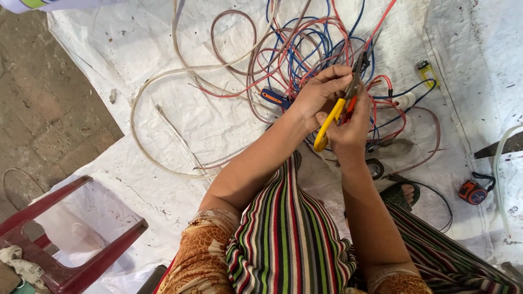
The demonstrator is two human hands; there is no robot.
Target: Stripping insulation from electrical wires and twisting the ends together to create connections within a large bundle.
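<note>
The fingers of the left hand (318,92) are curled shut around the pliers (342,106), which have yellow handles and dark metal tips. The fingers of the right hand (351,128) are closed too, pinching a thin red wire (349,106) just beside the handles. Both hands meet above the middle of a white sheet (163,71) spread on the floor (49,103). The tips of the pliers point up toward a big tangle of wires (310,49), red, blue and brown, looped over each other.

A long pale cable (143,90) curls in a wide ring to the left of the hands. A small blue and orange tool (274,98) lies on the sheet just under the left wrist, partly hidden by the wires. To the right, near the edge of the tangle, sits a little yellow box-shaped thing (426,72) with a green part, and close to it a small white roll (404,100). A dark roll of tape (375,168) lies by the right forearm. Farther right, well apart from the hands, rests an orange and black tape measure (472,192).

A foot in a sandal (401,194) shows beside the right arm. A striped cloth (289,234) covers the lap. A dark red plastic stool (65,239) stands at the lower left, on the sheet's edge
</note>
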